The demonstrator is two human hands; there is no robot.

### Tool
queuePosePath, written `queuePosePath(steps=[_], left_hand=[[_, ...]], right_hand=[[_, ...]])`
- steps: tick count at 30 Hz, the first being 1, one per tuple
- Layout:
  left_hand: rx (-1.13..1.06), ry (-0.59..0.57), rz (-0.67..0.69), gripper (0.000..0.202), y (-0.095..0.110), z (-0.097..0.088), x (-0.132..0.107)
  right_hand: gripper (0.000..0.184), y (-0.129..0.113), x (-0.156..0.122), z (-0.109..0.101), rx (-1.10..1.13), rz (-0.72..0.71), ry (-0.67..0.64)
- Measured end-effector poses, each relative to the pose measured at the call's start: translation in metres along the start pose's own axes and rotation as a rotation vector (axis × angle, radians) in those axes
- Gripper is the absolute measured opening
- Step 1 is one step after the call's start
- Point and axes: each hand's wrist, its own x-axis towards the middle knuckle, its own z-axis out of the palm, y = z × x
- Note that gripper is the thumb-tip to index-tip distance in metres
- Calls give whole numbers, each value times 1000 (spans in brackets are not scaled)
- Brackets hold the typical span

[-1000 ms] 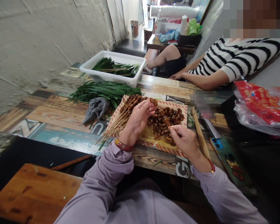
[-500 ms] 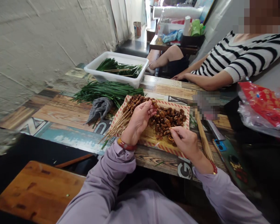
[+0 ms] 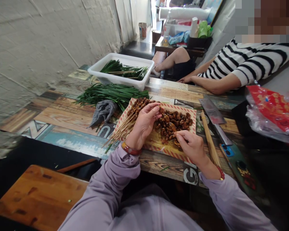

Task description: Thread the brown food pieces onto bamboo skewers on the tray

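Observation:
My left hand (image 3: pixel 146 121) is raised over a tray (image 3: pixel 154 147) with a red-and-white striped rim. Its thumb and fingertips close on a glossy brown piece of food, partly hidden by the fingers. My right hand (image 3: pixel 192 145) pinches at the near right side of the loose brown food pieces (image 3: pixel 174 120); what sits between its fingertips is too small to tell. Left of my left hand, filled skewers (image 3: pixel 126 123) lie side by side, their bare sticks pointing toward me. A bundle of bare bamboo skewers (image 3: pixel 209 141) lies right of the tray.
A cleaver (image 3: pixel 213 112) and a phone (image 3: pixel 239 166) lie at the right. Green chives (image 3: pixel 108 94), a grey cloth (image 3: pixel 103 112) and a white tub (image 3: pixel 120 80) with more greens stand beyond. Another person in a striped top (image 3: pixel 250 62) sits across, near a plastic bag (image 3: pixel 274 110).
The fingers of my left hand have shifted slightly around the brown piece. My right hand stays pinched in nearly the same place.

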Motion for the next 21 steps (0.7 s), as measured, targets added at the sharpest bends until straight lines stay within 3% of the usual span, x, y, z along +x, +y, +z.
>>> queuePosePath(steps=[21], left_hand=[[-33,15,35,23,-5,3,1]], right_hand=[[22,0,1,7,-44,37,20]])
